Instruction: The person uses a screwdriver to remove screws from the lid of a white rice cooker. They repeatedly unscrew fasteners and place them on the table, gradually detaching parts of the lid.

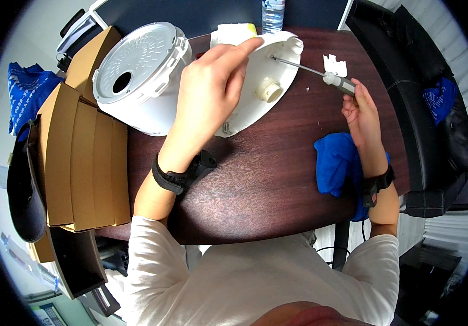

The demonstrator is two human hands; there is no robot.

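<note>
White digits and characters run down the blue bag (32, 96) at far left; the blue bag (440, 101) on the black sofa (412, 127) bears white print, too small to read, as does the water bottle's (272, 23) label (273, 5).

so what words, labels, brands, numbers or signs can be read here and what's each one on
Crumpled blue fabric at far left: white printed characters, not copied out here.
Blue bundle on the black sofa: white print, too small to read.
Clear bottle: label too small to read.
White cover: small dark marks near its lower edge, too blurred to say whether they are text.
</note>
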